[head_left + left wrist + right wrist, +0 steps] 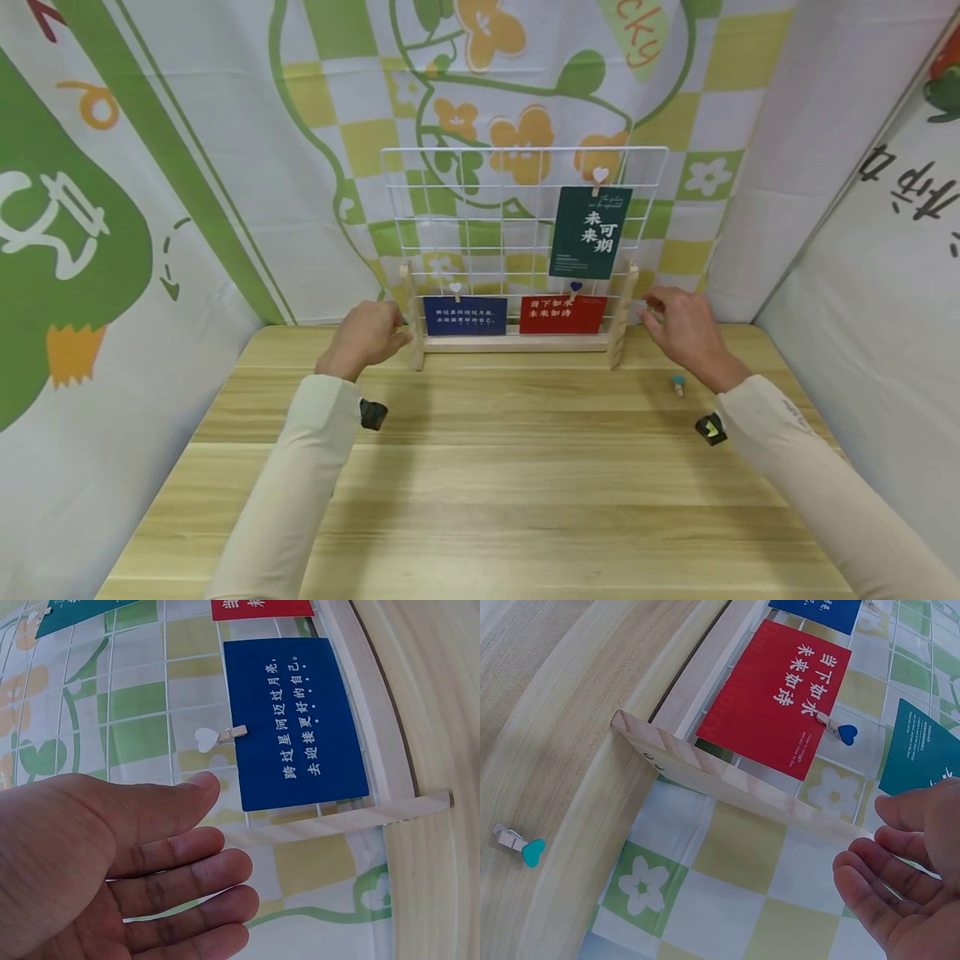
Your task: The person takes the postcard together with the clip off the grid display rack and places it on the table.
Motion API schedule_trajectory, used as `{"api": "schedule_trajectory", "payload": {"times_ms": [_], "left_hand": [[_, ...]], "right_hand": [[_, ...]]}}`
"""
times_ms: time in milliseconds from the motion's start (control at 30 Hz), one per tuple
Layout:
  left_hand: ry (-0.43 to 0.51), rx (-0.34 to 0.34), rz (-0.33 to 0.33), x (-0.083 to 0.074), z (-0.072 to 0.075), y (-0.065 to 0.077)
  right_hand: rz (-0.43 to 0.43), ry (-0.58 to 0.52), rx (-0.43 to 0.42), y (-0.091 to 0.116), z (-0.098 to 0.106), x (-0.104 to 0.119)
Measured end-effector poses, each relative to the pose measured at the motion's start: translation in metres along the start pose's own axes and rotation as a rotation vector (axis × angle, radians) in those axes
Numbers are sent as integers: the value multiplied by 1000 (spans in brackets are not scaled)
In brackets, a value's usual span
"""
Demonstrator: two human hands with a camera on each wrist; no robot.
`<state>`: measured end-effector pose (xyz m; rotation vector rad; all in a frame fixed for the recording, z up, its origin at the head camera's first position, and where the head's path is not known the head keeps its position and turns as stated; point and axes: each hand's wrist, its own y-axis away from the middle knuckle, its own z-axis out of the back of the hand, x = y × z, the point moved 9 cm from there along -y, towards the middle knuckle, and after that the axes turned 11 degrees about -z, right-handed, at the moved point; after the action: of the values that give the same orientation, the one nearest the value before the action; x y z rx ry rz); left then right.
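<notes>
A white wire grid (525,149) stands upright in a wooden stand (517,343). My left hand (367,335) is beside its left post, fingers loosely extended in the left wrist view and holding nothing; contact with the post is unclear. Close to the right post, my right hand (684,329) has relaxed, slightly bent fingers with nothing between them. On the grid hang a blue card (296,724) with a white heart clip (207,740), a red card (776,697) with a dark blue heart clip (846,734), and a green card (590,233) with another white heart clip (600,175).
A small clothespin (678,385) with a turquoise heart lies on the wooden table (525,483), right of the stand. Behind the grid hangs a patterned green and yellow cloth (360,158). Printed cloth walls border the table on both sides.
</notes>
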<state>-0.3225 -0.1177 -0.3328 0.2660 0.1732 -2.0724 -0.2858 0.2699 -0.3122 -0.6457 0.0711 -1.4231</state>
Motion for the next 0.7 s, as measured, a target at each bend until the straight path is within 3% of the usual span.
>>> {"api": "schedule_trajectory", "payload": {"times_ms": [500,700], "left_hand": [[4,-10,-1,-11,5,-11],[-4,-16,-37,-18,6,-15]], "right_hand": [[9,-22,-30,-3,6,3],[6,-39,-41,-4,8,4]]}}
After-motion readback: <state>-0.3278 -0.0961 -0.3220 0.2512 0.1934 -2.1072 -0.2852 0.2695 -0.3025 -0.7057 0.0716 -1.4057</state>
